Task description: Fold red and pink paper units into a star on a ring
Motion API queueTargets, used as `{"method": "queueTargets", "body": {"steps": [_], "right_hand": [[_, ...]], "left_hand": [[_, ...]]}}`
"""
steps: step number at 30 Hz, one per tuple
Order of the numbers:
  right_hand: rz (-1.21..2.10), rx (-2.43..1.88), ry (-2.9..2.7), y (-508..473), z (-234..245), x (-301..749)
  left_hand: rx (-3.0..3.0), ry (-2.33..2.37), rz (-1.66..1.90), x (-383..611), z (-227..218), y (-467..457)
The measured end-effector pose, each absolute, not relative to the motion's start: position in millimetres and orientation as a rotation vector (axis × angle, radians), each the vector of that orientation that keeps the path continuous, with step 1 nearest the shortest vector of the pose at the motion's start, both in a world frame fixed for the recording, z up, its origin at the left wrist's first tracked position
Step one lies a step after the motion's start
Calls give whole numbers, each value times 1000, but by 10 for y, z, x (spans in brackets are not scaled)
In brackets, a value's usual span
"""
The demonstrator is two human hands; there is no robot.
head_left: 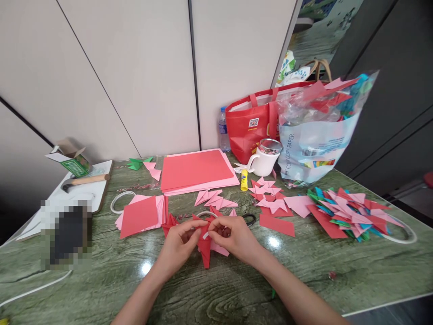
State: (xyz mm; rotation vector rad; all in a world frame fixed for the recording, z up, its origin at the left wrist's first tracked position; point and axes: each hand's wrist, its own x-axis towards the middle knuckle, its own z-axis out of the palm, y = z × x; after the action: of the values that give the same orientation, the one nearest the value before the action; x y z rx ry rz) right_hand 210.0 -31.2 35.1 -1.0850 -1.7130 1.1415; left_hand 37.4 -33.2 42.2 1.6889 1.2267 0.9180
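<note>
My left hand (182,241) pinches a red folded paper piece (204,258) at the near middle of the table. My right hand (235,238) closes its fingertips on the other side of the same piece. A small white patch (205,235) shows between the fingertips; I cannot tell what it is. Just behind the hands is a white ring (207,214), partly covered by red paper. Pink folded paper (219,249) shows under my right hand. Pink folded pieces (216,198) lie beyond, and black-handled scissors (249,219) are partly hidden beside my right hand.
Red and pink sheets (198,169) are stacked behind, with smaller squares (140,216) at left. A yellow glue stick (244,180) stands by a white mug (265,158). At right lies a multicoloured paper wreath (353,212). A hammer-like tool (86,179) rests on a white board.
</note>
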Motion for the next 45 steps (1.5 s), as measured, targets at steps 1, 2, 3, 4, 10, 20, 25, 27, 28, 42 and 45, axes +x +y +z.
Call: {"method": "queueTargets", "body": {"steps": [1,2,3,4,10,20,25,27,28,42,45], "right_hand": [[1141,-1088,-1710,-313,349,2099],[1139,-1091,-1708,-313,347,2099],[1135,-1095,-1706,-314,345,2100],[1131,-1098,-1705,-314,343,2101],[1099,-1087,-1718,-312,338,2109],[1049,-1083,-1756,-312,335,2100],[926,-1073,-1775,-334,328,2072],[916,-1082,-1739,-338,326,2068],[930,-1092,-1702,-336,323,2069],[1183,-1005,-1517,-306,285,2046],[1172,-994,-1552,-304,287,2039]], "left_hand": [[1686,1228,922,376,417,-331],[1685,1230,926,378,414,-331],[1685,1230,929,381,412,-330],[1687,1229,931,384,412,-330],[1662,1235,947,403,433,-338],[1494,1192,1003,442,346,-343],[1383,1170,1065,462,379,-350],[1353,1174,1077,464,410,-355],[1345,1179,1076,464,422,-358],[1336,1147,1038,481,440,-375],[1316,1124,1044,484,453,-379]]}}
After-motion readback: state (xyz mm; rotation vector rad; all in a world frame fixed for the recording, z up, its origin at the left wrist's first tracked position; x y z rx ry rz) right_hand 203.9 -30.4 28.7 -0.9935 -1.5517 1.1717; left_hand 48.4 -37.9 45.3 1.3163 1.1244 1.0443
